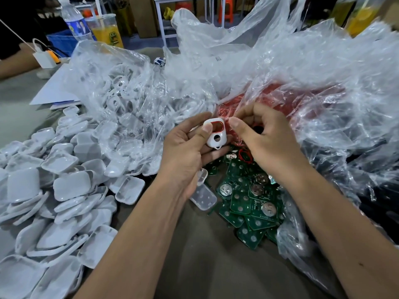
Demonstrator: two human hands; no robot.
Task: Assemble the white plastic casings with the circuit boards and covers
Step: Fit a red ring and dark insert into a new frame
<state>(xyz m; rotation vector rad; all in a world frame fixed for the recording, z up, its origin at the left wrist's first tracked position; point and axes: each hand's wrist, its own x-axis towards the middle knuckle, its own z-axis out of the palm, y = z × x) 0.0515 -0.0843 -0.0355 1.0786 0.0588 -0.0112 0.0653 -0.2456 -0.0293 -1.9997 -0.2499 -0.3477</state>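
Observation:
My left hand grips a small white plastic casing with a rectangular window, a round hole and a red rim inside. Just right of it, my right hand has its fingers curled, thumb tip close to the casing's upper edge; whether it pinches anything I cannot tell. Below the hands lies a heap of green circuit boards with round coin cells. A big pile of white covers fills the left. A clear bag holds more white casings. Red rings lie under my right hand.
Crumpled clear plastic bags with red parts inside rise behind and to the right. A translucent lid lies by my left wrist. At the back left stand a water bottle, a yellow drink cup and a white charger. Another person's arm rests far left.

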